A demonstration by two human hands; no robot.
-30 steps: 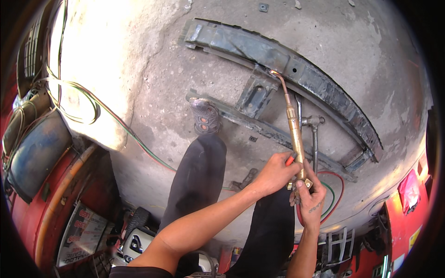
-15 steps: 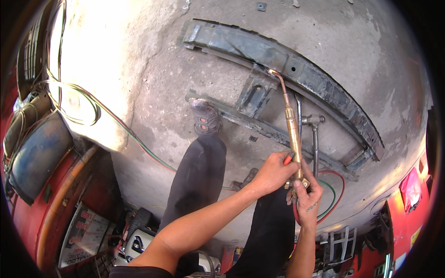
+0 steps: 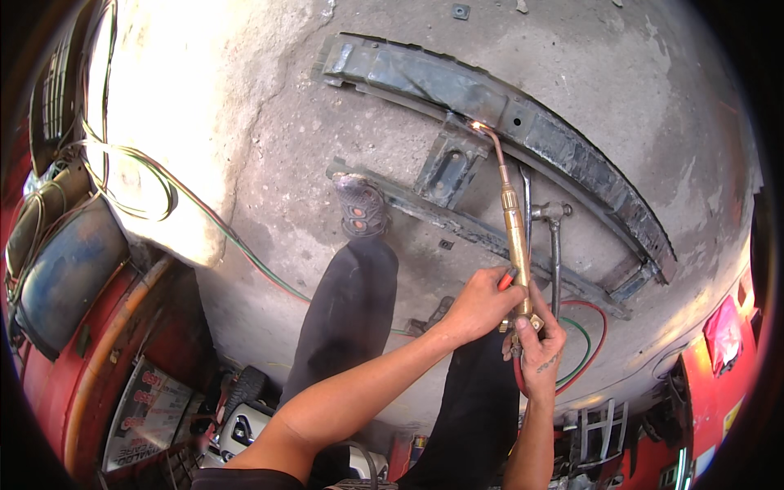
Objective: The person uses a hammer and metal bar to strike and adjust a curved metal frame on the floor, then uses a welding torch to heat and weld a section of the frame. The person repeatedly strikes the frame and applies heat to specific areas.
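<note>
A brass gas torch (image 3: pixel 514 233) points away from me, and a small bright flame burns at its bent copper tip. The tip is at the lower edge of a long curved metal bumper beam (image 3: pixel 420 75) lying on the floor, where a bracket (image 3: pixel 447 167) meets it. My left hand (image 3: pixel 483 305) is closed at the torch's handle, with a small red-orange stick-like thing (image 3: pixel 507 280) between thumb and fingers. Lower down, my right hand (image 3: pixel 541 347) grips the torch's valve end, its fingers at the knobs. Part of the handle is hidden by my hands.
A hammer (image 3: pixel 556 214) and a metal rod (image 3: pixel 527 200) lie right of the torch. Red and green hoses (image 3: pixel 600 339) loop beside my right hand; more hose (image 3: pixel 216 220) runs left. My shoe (image 3: pixel 359 204) stands by a narrow metal rail (image 3: pixel 474 232). Red panels line the left.
The glow at the torch tip looks a little brighter. My right hand has shifted very slightly at the valve end; the beam and left hand stay about the same.
</note>
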